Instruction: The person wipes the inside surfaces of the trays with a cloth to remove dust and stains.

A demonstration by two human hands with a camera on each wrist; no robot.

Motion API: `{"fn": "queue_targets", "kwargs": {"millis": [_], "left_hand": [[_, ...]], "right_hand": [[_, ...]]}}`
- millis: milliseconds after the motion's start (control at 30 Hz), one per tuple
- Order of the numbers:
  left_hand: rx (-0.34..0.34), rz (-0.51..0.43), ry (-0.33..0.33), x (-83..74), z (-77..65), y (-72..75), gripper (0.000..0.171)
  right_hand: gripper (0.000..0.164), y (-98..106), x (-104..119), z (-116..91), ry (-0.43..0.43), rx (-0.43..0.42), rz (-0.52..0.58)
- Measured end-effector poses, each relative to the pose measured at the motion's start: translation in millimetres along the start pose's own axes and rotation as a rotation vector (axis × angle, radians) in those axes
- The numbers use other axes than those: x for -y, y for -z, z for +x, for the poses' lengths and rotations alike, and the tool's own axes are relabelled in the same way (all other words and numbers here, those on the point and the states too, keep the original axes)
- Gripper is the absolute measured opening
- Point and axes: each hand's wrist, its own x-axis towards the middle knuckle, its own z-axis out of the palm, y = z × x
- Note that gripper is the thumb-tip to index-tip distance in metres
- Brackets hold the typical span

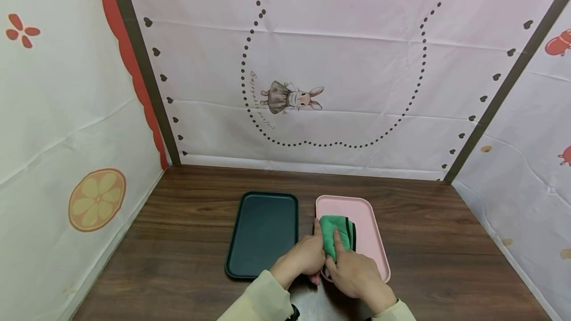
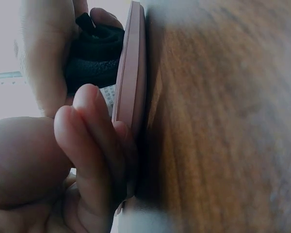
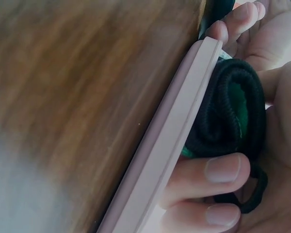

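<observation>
A folded green towel [image 1: 330, 229] with black edging lies on the left part of the pink tray [image 1: 369, 232]. My right hand [image 1: 357, 272] is over its near end, the index finger stretched across the top. In the right wrist view, the towel's rolled black end [image 3: 228, 107] sits between thumb and curled fingers [image 3: 223, 169], beside a small black loop [image 3: 259, 191]. My left hand [image 1: 307, 255] is at the towel's left side, index finger pointing away along the edge. Its other fingers [image 2: 94, 121] are loosely bent beside the tray rim in the left wrist view.
A dark green tray [image 1: 263, 234] lies left of the pink one on the brown wood-grain table [image 1: 187, 241]. Printed cloth walls surround the table, with a rabbit picture [image 1: 292, 98] on the back wall [image 1: 339, 73].
</observation>
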Motion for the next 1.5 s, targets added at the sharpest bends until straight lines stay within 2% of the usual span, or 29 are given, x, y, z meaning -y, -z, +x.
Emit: {"fn": "queue_targets", "kwargs": {"millis": [333, 633, 967, 1500], "left_hand": [[0.005, -0.009, -0.007, 0.5, -1.1, 0.6, 0.083], [0.003, 0.033, -0.010, 0.4, 1.6, -0.7, 0.087], [0.012, 0.069, 0.011, 2.5, 4.2, -0.8, 0.089], [0.031, 0.052, 0.023, 1.9, 5.5, 1.8, 0.085]], "right_hand": [[0.074, 1.0, -0.4, -0.4, -0.001, 0.025, 0.028], [0.074, 7.4, -6.1, 1.0, 0.011, 0.056, 0.093], [0.070, 17.7, -8.9, 11.2, 0.018, 0.104, 0.056], [0.068, 26.3, -10.3, 23.5, 0.022, 0.159, 0.059]]}}
